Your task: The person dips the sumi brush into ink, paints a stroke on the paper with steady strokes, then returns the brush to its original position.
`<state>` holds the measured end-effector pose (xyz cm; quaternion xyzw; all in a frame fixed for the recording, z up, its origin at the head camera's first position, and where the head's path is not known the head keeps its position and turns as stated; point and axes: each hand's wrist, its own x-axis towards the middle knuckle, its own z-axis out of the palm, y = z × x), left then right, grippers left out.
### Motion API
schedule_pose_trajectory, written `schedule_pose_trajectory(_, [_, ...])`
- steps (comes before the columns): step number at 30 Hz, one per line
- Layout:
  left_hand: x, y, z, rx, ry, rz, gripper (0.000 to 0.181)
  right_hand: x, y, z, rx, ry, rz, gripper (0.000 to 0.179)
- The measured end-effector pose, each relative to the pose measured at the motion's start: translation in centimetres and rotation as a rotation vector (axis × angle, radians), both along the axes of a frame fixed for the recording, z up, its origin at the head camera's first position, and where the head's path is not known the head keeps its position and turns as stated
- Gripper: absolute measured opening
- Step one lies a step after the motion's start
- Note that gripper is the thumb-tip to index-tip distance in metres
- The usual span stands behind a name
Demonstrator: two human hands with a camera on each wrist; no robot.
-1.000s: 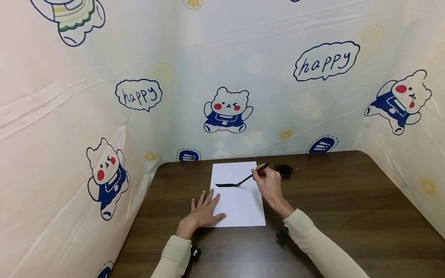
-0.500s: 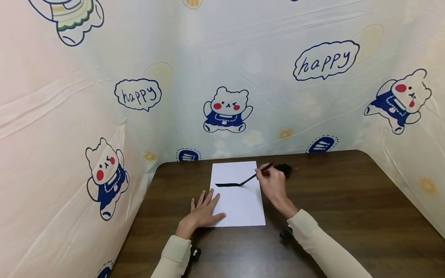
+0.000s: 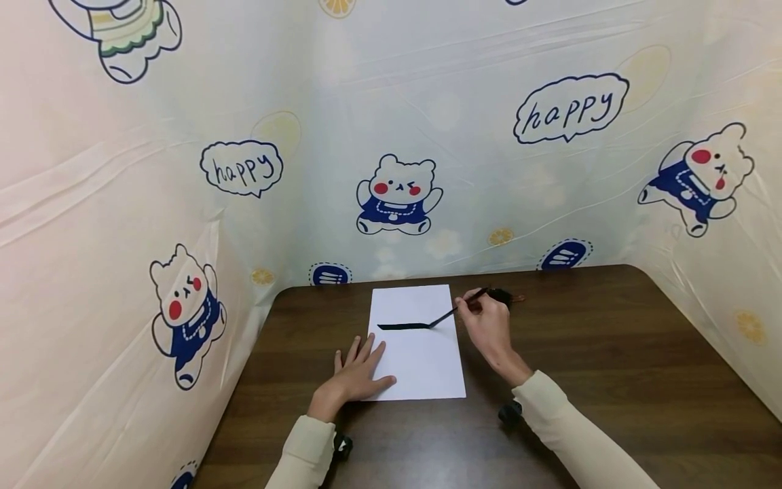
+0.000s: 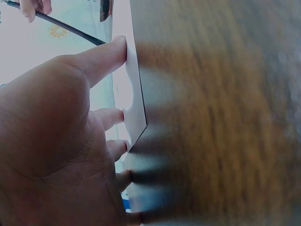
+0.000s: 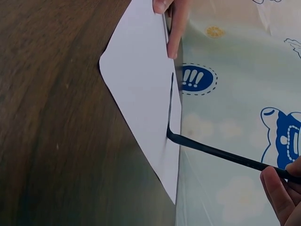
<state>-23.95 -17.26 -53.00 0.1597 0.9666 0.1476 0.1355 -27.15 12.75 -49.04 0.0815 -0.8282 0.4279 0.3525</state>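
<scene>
A white sheet of paper (image 3: 421,370) lies on the dark wooden table, crossed in its upper half by a thick black stroke (image 3: 403,327). My right hand (image 3: 490,329) pinches a slim black ink brush (image 5: 221,153) partway along its handle, just off the sheet's right edge. The brush leans over the paper with its bent tip on the right end of the stroke. My left hand (image 3: 351,380) rests with spread fingers over the sheet's lower left edge. In the left wrist view its thumb (image 4: 106,56) lies on the paper, beside the table surface.
Behind my right hand stands a small dark object (image 3: 502,297) with a reddish-brown end, partly covered by that hand. A printed curtain (image 3: 464,170) with bears and lettering closes off the table's back and sides. Black cameras (image 3: 343,446) sit at both wrists.
My right hand and the brush have slid to the right, and the black stroke has grown longer that way. My left hand stays where it was on the paper.
</scene>
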Motion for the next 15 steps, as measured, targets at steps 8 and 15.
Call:
schedule_pose_trajectory(8, [0.0,0.1,0.2,0.003,-0.003,-0.004,0.085,0.2,0.7,0.2,0.008,0.002,-0.006,0.008])
schedule_pose_trajectory(15, [0.0,0.0,0.1,0.031,-0.021,-0.009,0.087,0.5,1.3,0.4,0.007,-0.014,-0.006,0.009])
